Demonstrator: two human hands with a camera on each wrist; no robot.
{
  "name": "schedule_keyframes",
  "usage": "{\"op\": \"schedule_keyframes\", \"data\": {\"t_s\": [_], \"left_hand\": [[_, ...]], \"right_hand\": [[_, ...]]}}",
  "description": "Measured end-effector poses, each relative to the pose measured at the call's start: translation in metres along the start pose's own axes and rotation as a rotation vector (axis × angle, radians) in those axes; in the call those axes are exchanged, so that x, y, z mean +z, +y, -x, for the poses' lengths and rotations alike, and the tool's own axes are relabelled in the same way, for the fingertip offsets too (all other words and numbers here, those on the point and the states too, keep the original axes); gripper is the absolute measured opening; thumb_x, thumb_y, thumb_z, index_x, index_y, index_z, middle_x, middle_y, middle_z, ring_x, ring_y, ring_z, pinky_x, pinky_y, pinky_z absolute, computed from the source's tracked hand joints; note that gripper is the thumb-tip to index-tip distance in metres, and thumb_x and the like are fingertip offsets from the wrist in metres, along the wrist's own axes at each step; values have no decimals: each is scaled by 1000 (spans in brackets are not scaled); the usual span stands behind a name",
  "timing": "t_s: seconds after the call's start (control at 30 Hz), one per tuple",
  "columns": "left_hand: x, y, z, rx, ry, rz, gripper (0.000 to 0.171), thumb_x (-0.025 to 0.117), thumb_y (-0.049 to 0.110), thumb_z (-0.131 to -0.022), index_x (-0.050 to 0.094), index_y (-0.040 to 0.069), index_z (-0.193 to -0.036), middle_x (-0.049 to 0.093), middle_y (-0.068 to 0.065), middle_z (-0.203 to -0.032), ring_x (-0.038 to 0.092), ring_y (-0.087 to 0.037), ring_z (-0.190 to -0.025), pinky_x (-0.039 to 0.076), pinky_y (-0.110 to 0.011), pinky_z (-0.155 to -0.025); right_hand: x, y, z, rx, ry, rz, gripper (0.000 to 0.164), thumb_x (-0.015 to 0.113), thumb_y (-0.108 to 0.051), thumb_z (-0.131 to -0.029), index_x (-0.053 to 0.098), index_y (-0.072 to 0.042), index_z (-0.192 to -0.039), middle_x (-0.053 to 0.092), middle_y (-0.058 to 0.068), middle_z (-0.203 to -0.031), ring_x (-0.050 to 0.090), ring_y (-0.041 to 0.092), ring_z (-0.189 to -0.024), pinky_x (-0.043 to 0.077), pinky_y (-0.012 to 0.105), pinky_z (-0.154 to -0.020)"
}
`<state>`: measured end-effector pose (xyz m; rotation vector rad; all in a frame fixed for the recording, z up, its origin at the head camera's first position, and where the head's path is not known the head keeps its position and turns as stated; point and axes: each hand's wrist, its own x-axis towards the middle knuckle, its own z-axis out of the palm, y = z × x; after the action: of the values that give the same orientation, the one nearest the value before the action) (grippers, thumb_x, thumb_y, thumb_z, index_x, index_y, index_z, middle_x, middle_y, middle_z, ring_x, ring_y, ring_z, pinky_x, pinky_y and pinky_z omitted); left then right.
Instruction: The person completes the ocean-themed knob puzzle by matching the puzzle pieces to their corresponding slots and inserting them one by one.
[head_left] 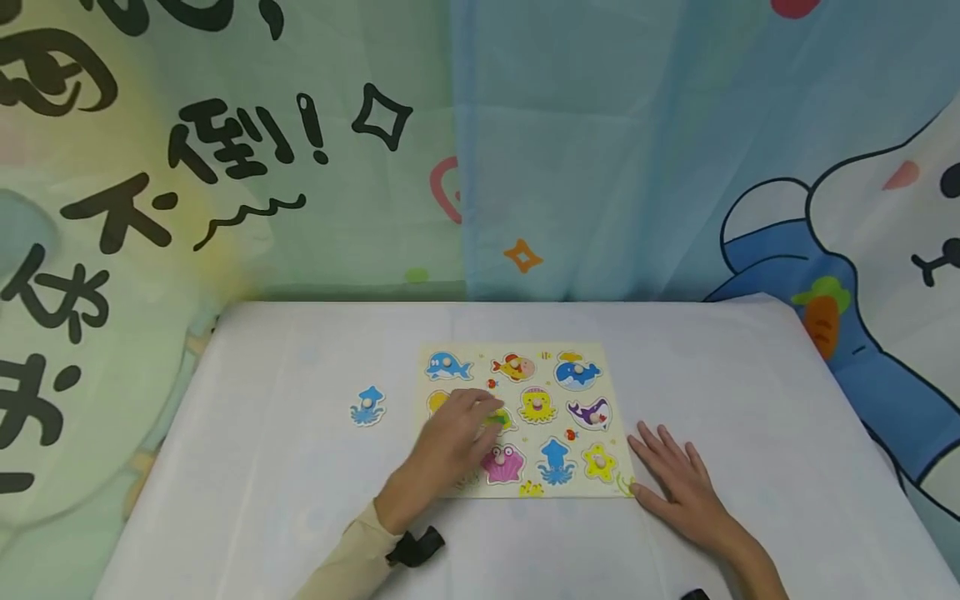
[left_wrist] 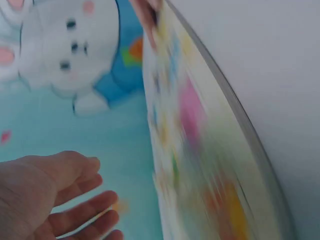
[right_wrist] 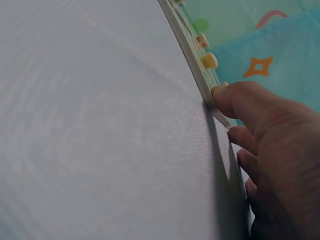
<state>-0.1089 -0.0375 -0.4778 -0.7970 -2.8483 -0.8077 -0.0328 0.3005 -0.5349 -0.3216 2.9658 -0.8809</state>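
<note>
A pale yellow knobbed puzzle board with sea-animal pieces lies on the table. My left hand is over the board's left part, overlapping a green piece and a yellow one. In the left wrist view its fingers are loosely bent and hold nothing. My right hand lies at the board's lower right corner with fingers spread, its thumb touching the edge in the right wrist view. Left of the board is a loose blue squid piece; a blue squid picture shows on the board.
The table wears a white cloth. Behind it hangs a printed curtain with lettering and a cartoon rabbit. A black strap is at my left wrist, beside a beige sleeve.
</note>
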Motion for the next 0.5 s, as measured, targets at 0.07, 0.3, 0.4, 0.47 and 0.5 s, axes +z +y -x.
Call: {"op": "schedule_keyframes", "data": {"t_s": [0.07, 0.3, 0.4, 0.47, 0.5], "left_hand": [[-12, -27, 14, -26, 90, -10, 29, 67, 17, -91, 67, 8, -119, 65, -5, -117, 58, -20, -112, 51, -34, -96], [-44, -106, 47, -220, 193, -115, 29, 74, 5, -82, 69, -3, -109, 66, -18, -102, 61, -32, -89, 53, -42, -76], [-47, -123, 51, -275, 122, -133, 27, 74, 8, -83, 71, -2, -108, 65, -18, -103, 62, -32, -90, 53, -43, -76], [-48, -128, 52, -300, 96, -134, 25, 74, 10, -83, 72, 0, -106, 65, -17, -101, 62, -32, -90, 53, -43, -76], [-48, -129, 53, -309, 92, -136, 24, 75, 11, -83, 72, 0, -105, 65, -16, -101, 62, -31, -89, 53, -43, -74]], "right_hand": [[-1, 0, 1, 3, 3, 6, 63, 63, -31, -89, 43, -9, -145, 32, 21, -155, 8, 31, -152, -7, 60, -118], [-3, 2, 2, 0, 15, 22, 64, 63, -31, -88, 43, -10, -145, 33, 20, -155, 7, 29, -153, -9, 57, -119], [-1, 1, 2, -3, 14, 10, 63, 64, -31, -88, 44, -9, -145, 33, 21, -155, 6, 28, -153, -8, 58, -118], [0, 0, 0, -5, 11, 2, 63, 63, -31, -89, 44, -9, -145, 32, 21, -155, 6, 28, -153, -7, 59, -118], [1, 0, 0, -5, 10, -3, 63, 63, -31, -89, 43, -9, -145, 32, 21, -155, 6, 28, -153, -7, 59, -118]]}}
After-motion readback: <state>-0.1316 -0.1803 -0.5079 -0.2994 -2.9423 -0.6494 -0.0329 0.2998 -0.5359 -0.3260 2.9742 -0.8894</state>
